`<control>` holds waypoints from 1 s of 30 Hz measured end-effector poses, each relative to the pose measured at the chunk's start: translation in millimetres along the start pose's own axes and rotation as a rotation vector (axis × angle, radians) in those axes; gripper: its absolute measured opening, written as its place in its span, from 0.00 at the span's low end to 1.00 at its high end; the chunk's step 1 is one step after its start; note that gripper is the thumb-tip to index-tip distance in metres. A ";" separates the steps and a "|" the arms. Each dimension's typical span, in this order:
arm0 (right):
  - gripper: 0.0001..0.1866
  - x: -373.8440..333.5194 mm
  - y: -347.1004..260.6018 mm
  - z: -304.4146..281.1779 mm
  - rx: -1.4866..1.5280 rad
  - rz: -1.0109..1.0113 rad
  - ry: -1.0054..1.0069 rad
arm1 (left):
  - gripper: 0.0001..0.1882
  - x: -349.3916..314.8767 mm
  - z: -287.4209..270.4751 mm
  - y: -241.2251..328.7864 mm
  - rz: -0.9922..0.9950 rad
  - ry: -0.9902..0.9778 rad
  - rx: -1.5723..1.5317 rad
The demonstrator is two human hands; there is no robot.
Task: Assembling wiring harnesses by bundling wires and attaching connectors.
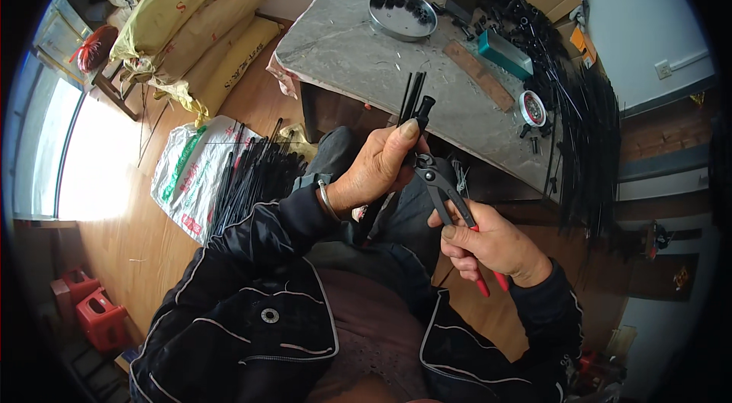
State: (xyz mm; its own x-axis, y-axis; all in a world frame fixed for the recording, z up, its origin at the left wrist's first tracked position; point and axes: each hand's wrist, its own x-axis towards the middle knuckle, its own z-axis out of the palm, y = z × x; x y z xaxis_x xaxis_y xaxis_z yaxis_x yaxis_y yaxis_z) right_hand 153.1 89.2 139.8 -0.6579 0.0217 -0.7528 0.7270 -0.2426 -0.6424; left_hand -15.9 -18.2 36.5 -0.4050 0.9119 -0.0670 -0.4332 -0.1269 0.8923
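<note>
My left hand (375, 165) is closed around several thin black rods (411, 92) that stick up past the thumb. A thicker black piece with a flared end (425, 106) is pressed under that thumb. In my right hand (499, 244) are end-cutting pincers (440, 191) with dark metal arms and red handles, the fingers wrapped around the grips. The pincers' jaws lie just below my left fist, by the lower part of the black piece. Whether they bite on it I cannot tell.
A grey table (335, 44) ahead carries a round metal pan (402, 16), a teal tray (505, 54), a rusty metal bar (479, 75), a small round tin (532, 109) and many black parts. Long black rods (591, 144) hang over its right side. More rods (255, 178) lie on a white sack (200, 166) at left.
</note>
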 end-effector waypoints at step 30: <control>0.16 111.7 18.0 -112.7 -1.271 -1.058 1.388 | 0.17 42.5 -28.7 114.2 0.743 0.499 0.108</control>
State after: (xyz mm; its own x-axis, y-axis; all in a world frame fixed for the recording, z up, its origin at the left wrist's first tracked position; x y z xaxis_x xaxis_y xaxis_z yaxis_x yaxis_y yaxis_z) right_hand 114.9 196.5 27.9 -0.6966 0.3253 0.6395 0.3756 0.9248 -0.0612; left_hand -105.7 -5.1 122.7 -0.8637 0.3306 0.3804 0.1477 -0.5556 0.8182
